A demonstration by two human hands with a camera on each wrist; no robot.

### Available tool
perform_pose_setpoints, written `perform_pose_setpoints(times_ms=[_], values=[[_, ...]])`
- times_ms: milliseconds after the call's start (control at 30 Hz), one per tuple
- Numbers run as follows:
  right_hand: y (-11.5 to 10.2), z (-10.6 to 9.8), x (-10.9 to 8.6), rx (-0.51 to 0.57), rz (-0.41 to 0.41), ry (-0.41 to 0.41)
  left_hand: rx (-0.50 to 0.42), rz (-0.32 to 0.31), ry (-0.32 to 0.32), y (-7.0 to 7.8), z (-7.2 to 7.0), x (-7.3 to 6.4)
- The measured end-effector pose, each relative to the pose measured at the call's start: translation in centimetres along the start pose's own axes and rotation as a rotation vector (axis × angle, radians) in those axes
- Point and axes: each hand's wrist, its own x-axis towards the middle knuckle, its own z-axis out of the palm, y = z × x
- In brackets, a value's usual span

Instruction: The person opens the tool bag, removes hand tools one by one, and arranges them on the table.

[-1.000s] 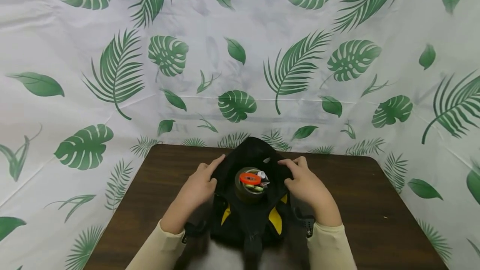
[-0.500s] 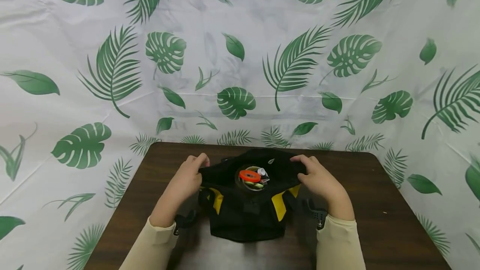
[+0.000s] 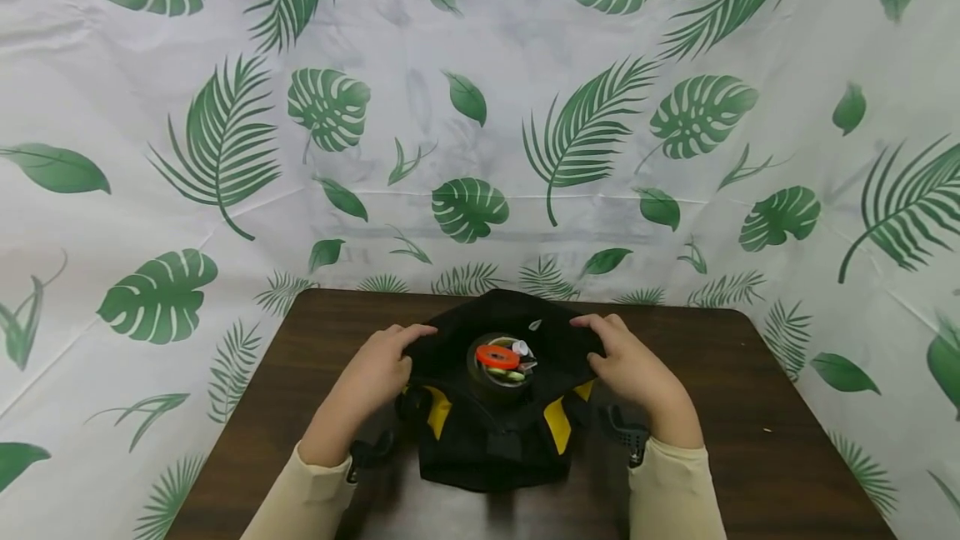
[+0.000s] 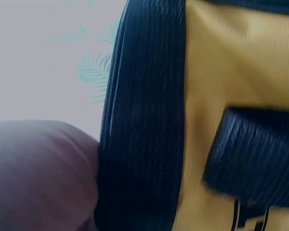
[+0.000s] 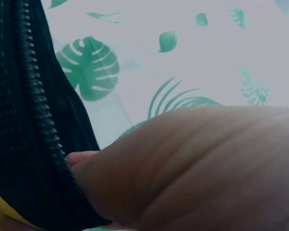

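A black bag with yellow panels [image 3: 491, 444] stands on the dark wooden table [image 3: 757, 407], its top held apart. Inside sits a dark roll of tape [image 3: 491, 382] with an orange ring [image 3: 498, 357] and small white and green items on top. My left hand [image 3: 384, 359] grips the left rim of the opening. My right hand [image 3: 624, 359] grips the right rim. The left wrist view is filled by the bag's yellow and black side [image 4: 212, 96]. In the right wrist view my thumb [image 5: 192, 168] presses against the bag's zipper edge [image 5: 36, 103].
A white cloth printed with green leaves [image 3: 480, 123] hangs behind and to both sides of the table. Black strap buckles [image 3: 630, 432] lie beside the bag near my wrists. Bare tabletop shows to the left and right of the bag.
My hands first pulled the rim outward and flattened the opening, then came slightly back in. The black back flap now stands a little higher behind the tape roll.
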Motion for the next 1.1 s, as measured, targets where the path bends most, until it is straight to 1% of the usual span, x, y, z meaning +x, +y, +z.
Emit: perform_pose_setpoints(times_ms=[67,167,267,367,433,567,667,733,800,867,933,1000,1067,1100], values=[[-0.1,0.2,0.0,-0.013,-0.011,0.015,-0.012,-0.027,-0.019,0.0,0.0,-0.1],[-0.4,0.3,-0.1,-0.04,-0.023,0.027,-0.024,-0.028,-0.051,0.0,0.1,-0.4],[-0.8,0.2,-0.2,-0.056,-0.029,0.049,0.023,0.013,-0.103,-0.1,0.3,-0.5],[-1.2,0.3,-0.4,-0.08,-0.052,0.109,0.068,0.049,-0.146,-0.2,0.4,-0.5],[-1.5,0.5,-0.4,-0.109,-0.081,0.15,0.092,0.068,-0.159,-0.4,0.5,-0.6],[-2.6,1.6,-0.1,-0.136,-0.148,0.255,0.075,0.048,-0.17,-0.5,0.4,-0.6],[-3.8,2.5,0.1,-0.095,-0.197,0.332,0.039,0.023,-0.169,-0.5,0.6,-0.6],[-4.6,2.8,0.0,-0.036,-0.226,0.354,0.018,0.015,-0.155,-0.4,0.8,-0.5],[-5.4,2.8,-0.2,0.029,-0.237,0.336,0.008,0.004,-0.132,-0.3,1.0,-0.4],[-6.0,2.5,-0.5,0.12,-0.21,0.296,0.02,-0.003,-0.114,-0.2,1.2,-0.3],[-6.5,2.1,-0.6,0.199,-0.155,0.247,0.038,0.0,-0.111,-0.1,1.2,-0.2],[-7.0,1.6,-0.6,0.253,-0.094,0.19,0.058,0.006,-0.117,-0.1,1.2,-0.1],[-7.5,1.4,-0.5,0.288,-0.045,0.14,0.066,0.029,-0.132,-0.1,1.2,-0.1],[-7.7,1.3,-0.4,0.287,-0.027,0.119,0.066,0.041,-0.139,-0.1,1.2,-0.2]])
